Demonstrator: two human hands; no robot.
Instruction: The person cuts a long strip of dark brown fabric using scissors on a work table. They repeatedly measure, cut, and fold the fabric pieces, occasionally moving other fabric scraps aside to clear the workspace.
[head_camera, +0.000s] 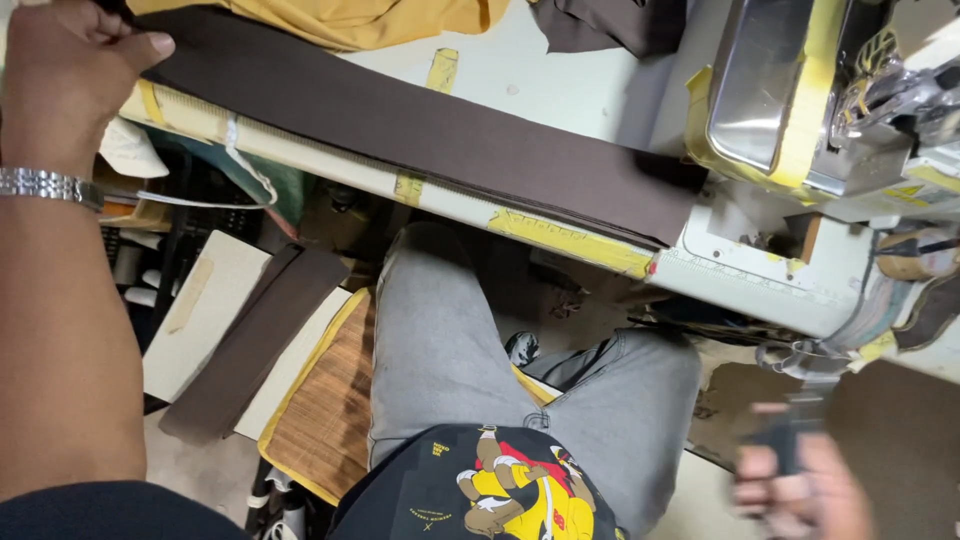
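My left hand (70, 70) pinches the far left end of a stack of long dark brown fabric strips (420, 130) that lies along the front edge of the sewing table (570, 95). A metal watch band (48, 186) sits on that wrist. My right hand (800, 485), blurred at the lower right, grips a dark object (795, 430) that I cannot identify. The strip's right end reaches the sewing machine (800, 90).
Yellow fabric (330, 20) and more brown cloth (610, 25) lie at the table's back. Below the table are my legs in grey trousers (450, 350), a wooden stool (330, 400), and a white board (205, 310) with another brown strip (255, 345) on it.
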